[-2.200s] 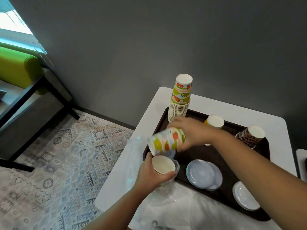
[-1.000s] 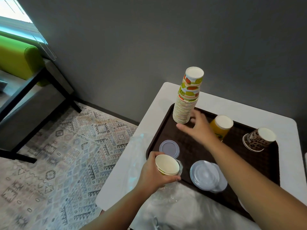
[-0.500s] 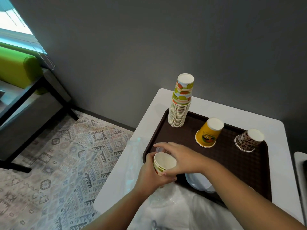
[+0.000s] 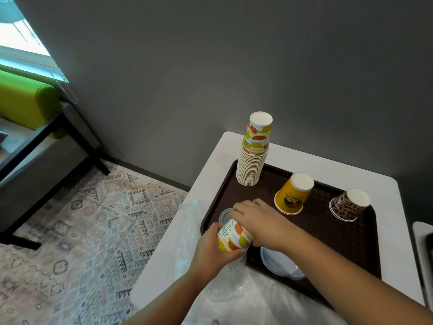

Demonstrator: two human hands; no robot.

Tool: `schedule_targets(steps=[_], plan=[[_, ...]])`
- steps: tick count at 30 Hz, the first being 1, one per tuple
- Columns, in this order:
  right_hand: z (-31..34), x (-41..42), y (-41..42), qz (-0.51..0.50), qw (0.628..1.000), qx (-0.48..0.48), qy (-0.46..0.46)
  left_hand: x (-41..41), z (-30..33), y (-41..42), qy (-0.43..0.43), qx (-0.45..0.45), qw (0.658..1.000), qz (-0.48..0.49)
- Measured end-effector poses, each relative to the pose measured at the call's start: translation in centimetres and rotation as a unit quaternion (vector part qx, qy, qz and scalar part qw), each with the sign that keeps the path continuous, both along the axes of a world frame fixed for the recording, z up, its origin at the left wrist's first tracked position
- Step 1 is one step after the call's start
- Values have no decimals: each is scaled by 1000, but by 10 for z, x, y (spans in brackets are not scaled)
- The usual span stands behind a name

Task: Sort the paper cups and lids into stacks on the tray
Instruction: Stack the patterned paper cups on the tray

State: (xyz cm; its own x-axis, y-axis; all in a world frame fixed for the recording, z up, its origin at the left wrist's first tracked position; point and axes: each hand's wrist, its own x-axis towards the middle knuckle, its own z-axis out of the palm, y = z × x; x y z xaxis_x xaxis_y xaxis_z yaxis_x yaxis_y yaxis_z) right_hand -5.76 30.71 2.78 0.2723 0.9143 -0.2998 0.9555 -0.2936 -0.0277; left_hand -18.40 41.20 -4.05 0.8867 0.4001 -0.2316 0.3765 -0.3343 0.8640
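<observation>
A fruit-patterned paper cup (image 4: pixel 232 238) is held over the near left corner of the brown tray (image 4: pixel 332 233). My right hand (image 4: pixel 256 221) grips its upper end from above. My left hand (image 4: pixel 210 252) holds its lower part together with a clear plastic sleeve (image 4: pixel 230 282). A tall stack of matching upside-down cups (image 4: pixel 254 151) stands at the tray's far left corner. An upside-down yellow cup (image 4: pixel 293 195) and a leopard-print cup (image 4: pixel 350 205) sit further right. White lids (image 4: pixel 278 263) lie near my right wrist, and a bluish lid (image 4: pixel 223 213) peeks out behind my fingers.
The tray lies on a white table (image 4: pixel 365 174) against a grey wall. Crumpled clear plastic (image 4: pixel 253 303) covers the table's near edge. A patterned rug (image 4: pixel 89 226) and a green-cushioned bench (image 4: pixel 25 102) are to the left. Another surface edge (image 4: pixel 424 240) shows at far right.
My right hand put a fruit cup on the tall stack, came back and took hold of the cup in my left hand, whose patterned side now shows.
</observation>
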Motion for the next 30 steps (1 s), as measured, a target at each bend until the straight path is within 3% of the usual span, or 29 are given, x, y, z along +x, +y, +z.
schedule_targets(steps=[2, 4, 9, 11, 13, 20, 26, 30], plan=[[1, 10, 1, 2, 999, 52, 10, 0, 1, 2, -14, -12, 1000, 13], [12, 29, 2, -37, 983, 166, 70, 0, 2, 5, -33, -25, 999, 29], [71, 77, 22, -188, 835, 492, 160, 0, 0, 10, -40, -37, 999, 5], [85, 93, 31, -245, 769, 552, 210, -1, -1, 9, -43, -44, 998, 1], [88, 107, 40, -279, 734, 573, 236, -1, -1, 8, -45, -51, 998, -2], [44, 125, 52, -369, 701, 565, 230, 2, 2, 8, -44, -57, 997, -31], [5, 127, 49, -436, 723, 496, 204, 1, 4, 11, -44, -53, 996, -59], [-7, 128, 48, -440, 735, 469, 214, 2, 7, 15, -6, 15, 985, -173]])
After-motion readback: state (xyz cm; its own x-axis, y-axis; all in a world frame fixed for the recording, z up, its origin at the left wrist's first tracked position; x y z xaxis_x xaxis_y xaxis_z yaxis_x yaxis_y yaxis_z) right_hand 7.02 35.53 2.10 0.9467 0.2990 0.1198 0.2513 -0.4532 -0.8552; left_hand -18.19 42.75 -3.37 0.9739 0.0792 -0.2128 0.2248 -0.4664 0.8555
